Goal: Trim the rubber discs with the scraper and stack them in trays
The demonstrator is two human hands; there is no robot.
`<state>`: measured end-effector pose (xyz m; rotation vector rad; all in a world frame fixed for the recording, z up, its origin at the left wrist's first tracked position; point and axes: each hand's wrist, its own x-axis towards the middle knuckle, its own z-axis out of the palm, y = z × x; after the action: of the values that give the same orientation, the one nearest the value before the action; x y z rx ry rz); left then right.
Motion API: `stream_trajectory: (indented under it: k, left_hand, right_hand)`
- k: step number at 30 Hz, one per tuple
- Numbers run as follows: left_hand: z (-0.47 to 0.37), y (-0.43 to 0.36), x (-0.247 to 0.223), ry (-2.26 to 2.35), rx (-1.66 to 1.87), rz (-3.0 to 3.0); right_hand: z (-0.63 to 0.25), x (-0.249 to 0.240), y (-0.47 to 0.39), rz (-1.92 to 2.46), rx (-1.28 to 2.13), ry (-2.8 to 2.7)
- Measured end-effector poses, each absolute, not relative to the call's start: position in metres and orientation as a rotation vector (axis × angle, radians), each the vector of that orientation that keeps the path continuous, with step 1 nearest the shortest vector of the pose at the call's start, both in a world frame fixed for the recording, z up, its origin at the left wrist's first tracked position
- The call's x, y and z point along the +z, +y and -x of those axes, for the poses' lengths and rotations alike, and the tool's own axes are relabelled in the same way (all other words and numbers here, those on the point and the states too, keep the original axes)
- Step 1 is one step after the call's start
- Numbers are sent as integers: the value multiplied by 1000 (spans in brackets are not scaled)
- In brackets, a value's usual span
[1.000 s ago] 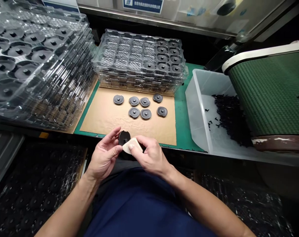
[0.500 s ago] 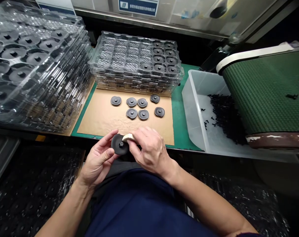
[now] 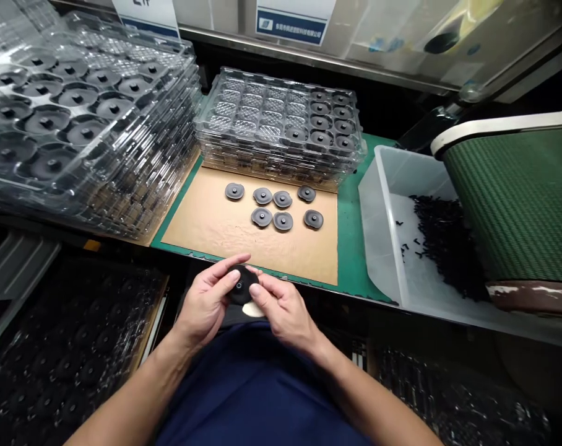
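Note:
A black round plastic disc (image 3: 241,286) with a small raised hub in its middle is held tilted between both hands, in front of the bench's near edge. My left hand (image 3: 207,300) grips its left side, thumb on the face and fingers behind. My right hand (image 3: 283,306) pinches its right edge. A cream-coloured flat piece (image 3: 253,310), its kind unclear, sticks out beneath my right fingers. Several similar discs lie hub up on the brown cardboard sheet (image 3: 207,229), among them a disc (image 3: 234,191) standing apart at the left.
A stack of clear plastic trays (image 3: 244,139), partly filled with discs, stands behind the cardboard. A taller tray stack (image 3: 137,155) rises at the left. On the right, a translucent bin (image 3: 383,217) holds small black parts under a green conveyor belt (image 3: 531,204). More disc-filled trays (image 3: 72,347) sit low at left.
The view has shifted left and upward. My hands have drawn the disc closer to my body. My right fingers now pinch its edge, and the cream piece has moved from its face to below it.

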<state>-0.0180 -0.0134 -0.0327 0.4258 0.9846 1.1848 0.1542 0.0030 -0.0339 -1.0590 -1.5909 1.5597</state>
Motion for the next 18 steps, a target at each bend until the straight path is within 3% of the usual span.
stream_trajectory:
  k: [7, 14, 18]
  left_hand:
    - [12, -19, -41, 858, 1208, -385]
    - [15, -38, -59, 1087, 1353, -238]
    - [33, -47, -75, 1143, 1429, -109]
  right_hand:
    - [-145, -40, -6, 1270, 1534, -1392]
    - [-126, -49, -19, 1176, 1522, -1799]
    - [-107, -66, -29, 1183, 1701, -1818]
